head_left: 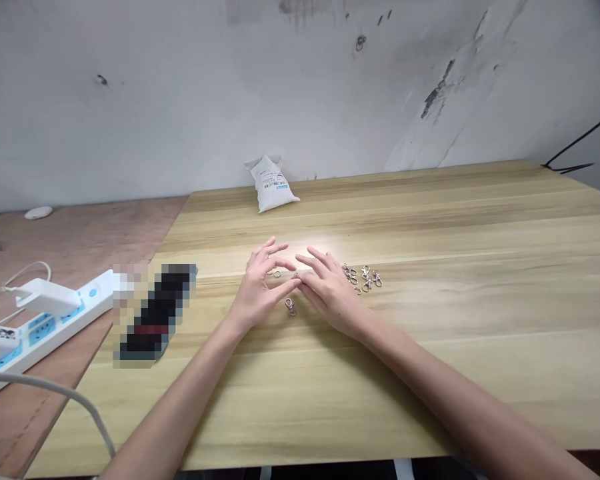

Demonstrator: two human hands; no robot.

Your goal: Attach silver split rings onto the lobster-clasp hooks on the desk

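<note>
In the head view, my left hand (261, 283) and my right hand (333, 291) meet at the fingertips over the table. A small metal ring (296, 275) is pinched between the thumbs and forefingers; the fingertips partly cover it. My other fingers are loosely bent and raised. Just below the hands lies a silver swivel clasp (291, 307). More loose rings (277, 274) are on the wood behind my left thumb. A small pile of silver swivel clasps (367, 279) sits beside my right hand, which hides part of it.
A white printed plastic bag (274, 187) stands at the back near the wall. To the left are a blurred dark phone-like object (155, 313) and a white power strip (97, 293) with plugs and a grey cable (75, 393). A white oval object (39, 213) lies far left.
</note>
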